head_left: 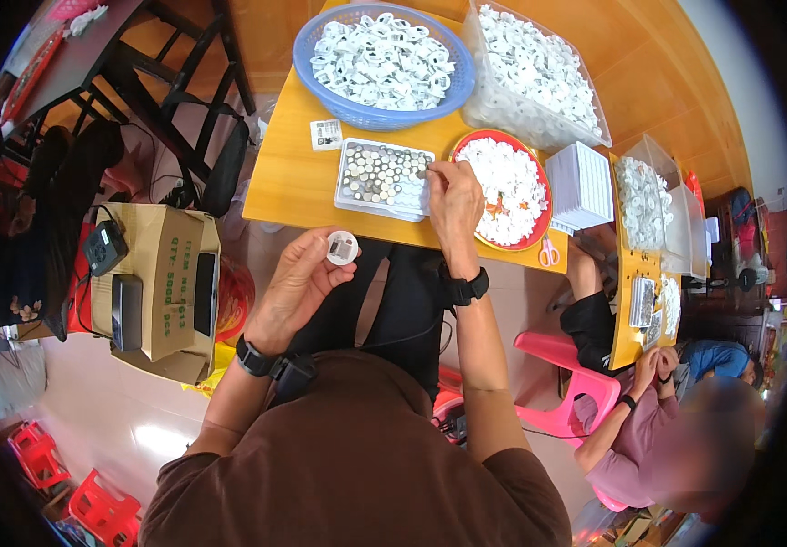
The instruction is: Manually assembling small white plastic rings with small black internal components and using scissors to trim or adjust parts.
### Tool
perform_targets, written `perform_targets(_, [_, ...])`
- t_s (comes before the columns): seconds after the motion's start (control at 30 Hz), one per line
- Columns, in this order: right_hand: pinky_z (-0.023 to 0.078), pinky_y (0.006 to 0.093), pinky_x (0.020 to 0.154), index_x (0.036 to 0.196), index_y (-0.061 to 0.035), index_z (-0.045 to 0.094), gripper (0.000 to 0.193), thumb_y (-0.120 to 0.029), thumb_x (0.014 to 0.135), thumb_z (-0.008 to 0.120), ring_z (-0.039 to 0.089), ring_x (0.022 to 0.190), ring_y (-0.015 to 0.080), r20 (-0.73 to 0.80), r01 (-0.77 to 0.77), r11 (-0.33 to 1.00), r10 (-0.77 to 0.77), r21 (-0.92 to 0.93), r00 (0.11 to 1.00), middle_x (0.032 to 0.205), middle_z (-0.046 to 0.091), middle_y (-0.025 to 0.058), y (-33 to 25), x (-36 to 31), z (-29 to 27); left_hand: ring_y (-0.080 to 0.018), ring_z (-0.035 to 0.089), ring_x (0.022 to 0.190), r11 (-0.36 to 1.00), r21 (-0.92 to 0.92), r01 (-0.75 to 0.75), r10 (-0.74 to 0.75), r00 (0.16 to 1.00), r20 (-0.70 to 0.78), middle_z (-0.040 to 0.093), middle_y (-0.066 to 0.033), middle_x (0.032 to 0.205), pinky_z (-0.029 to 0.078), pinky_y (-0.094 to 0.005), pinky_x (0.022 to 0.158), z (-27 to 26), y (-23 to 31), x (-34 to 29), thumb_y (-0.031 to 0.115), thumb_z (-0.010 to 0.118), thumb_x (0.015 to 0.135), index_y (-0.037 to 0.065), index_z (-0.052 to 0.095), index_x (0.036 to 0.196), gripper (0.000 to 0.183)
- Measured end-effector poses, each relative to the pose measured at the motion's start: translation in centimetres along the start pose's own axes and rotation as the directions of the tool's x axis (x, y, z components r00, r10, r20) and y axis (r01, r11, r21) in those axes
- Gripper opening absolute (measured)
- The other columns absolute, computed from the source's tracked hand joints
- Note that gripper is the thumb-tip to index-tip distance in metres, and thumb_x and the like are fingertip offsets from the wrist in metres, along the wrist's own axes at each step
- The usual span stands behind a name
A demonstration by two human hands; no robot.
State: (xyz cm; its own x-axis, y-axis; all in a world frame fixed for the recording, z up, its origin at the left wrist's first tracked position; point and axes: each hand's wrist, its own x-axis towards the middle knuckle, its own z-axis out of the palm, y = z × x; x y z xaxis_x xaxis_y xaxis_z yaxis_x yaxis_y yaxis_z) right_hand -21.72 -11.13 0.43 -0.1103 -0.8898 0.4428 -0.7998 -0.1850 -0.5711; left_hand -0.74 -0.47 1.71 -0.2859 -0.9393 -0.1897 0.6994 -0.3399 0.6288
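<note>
My left hand (291,281) is closed, thumb and fingers gripping a round white plastic piece (342,248) in front of the table edge. Small dark and grey parts show inside the piece. On the wooden table, a shallow white tray (349,200) holds many loose silver button cells (377,171). My right hand (456,199) rests at that tray's right end, thumb and fingertips pinched together; whatever they hold is hidden. Just right of this hand is a red-rimmed round plate (544,202) heaped with small white parts (507,173).
Behind the tray stand a blue basket (306,53) and a clear bin (495,117), both full of white pieces. Pink-handled scissors (549,253) lie near a stack of white trays (581,187). A cardboard box (170,301) is at left. A co-worker (635,447) sits at right.
</note>
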Motion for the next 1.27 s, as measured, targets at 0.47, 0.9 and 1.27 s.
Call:
perform_targets(0.47, [0.045, 0.0321, 0.062, 0.08, 0.0002, 0.058, 0.006, -0.001, 0.076, 0.062, 0.057, 0.068, 0.023, 0.075, 0.021, 0.959, -0.044, 0.283, 0.996, 0.079, 0.057, 0.0108, -1.1, -1.1, -1.9, -0.0116, 0.059, 0.08, 1.0, -0.025, 0.015, -0.015, 0.999, -0.029, 0.062, -0.0122, 0.099, 0.05, -0.0245, 0.073, -0.2, -0.7, 0.7, 0.028, 0.053, 0.093, 0.003, 0.055, 0.114, 0.033])
perform_targets(0.9, [0.045, 0.0256, 0.052, 0.08, 0.0003, 0.06, 0.013, 0.007, 0.071, 0.066, 0.056, 0.061, 0.0174, 0.097, 0.082, 0.883, -0.142, 0.461, 0.985, 0.078, 0.058, 0.0084, -9.1, -7.6, -5.3, -0.0083, 0.059, 0.081, 0.999, 0.023, 0.046, -0.046, 0.998, -0.033, 0.063, -0.0039, 0.097, 0.049, -0.0204, 0.071, 1.1, -0.8, 0.5, 0.013, 0.057, 0.09, 0.003, 0.059, 0.109, 0.022])
perform_targets(1.27, [0.047, 0.0315, 0.058, 0.083, -0.0021, 0.062, 0.016, 0.007, 0.069, 0.065, 0.057, 0.069, 0.0238, -0.041, 0.292, 0.909, -0.293, 0.298, 0.955, 0.078, 0.058, 0.0096, -9.2, -8.6, -4.2, -0.0092, 0.058, 0.082, 0.992, 0.124, 0.0, 0.006, 0.999, -0.047, 0.064, -0.0037, 0.095, 0.048, -0.022, 0.073, 1.4, -0.8, 0.0, 0.011, 0.061, 0.087, 0.004, 0.062, 0.106, 0.02])
